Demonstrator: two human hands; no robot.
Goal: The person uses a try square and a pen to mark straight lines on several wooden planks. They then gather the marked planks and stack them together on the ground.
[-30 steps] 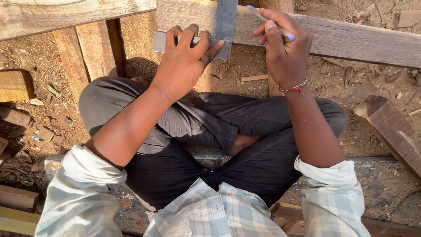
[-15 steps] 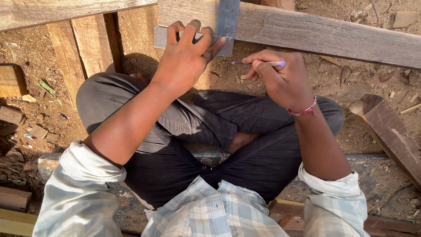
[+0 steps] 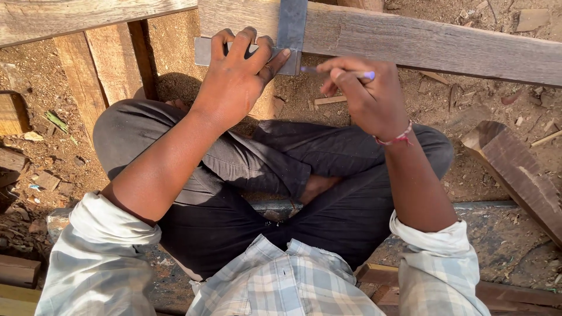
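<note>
Pressing a square to a plank

Left hand: fingers spread flat on the metal square, which lies across the wooden plank. Right hand: just below the plank, fingers closed around a purple pen.

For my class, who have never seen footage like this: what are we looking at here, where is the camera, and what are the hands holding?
The camera sits on a person's head and looks down at their own lap and arms; they sit cross-legged on sandy ground. The left hand presses a metal try square against a weathered wooden plank that runs across the top. The right hand grips a purple pencil, lying roughly level with its tip near the square's edge. Other planks, a dark wooden block and wood scraps lie around.
</note>
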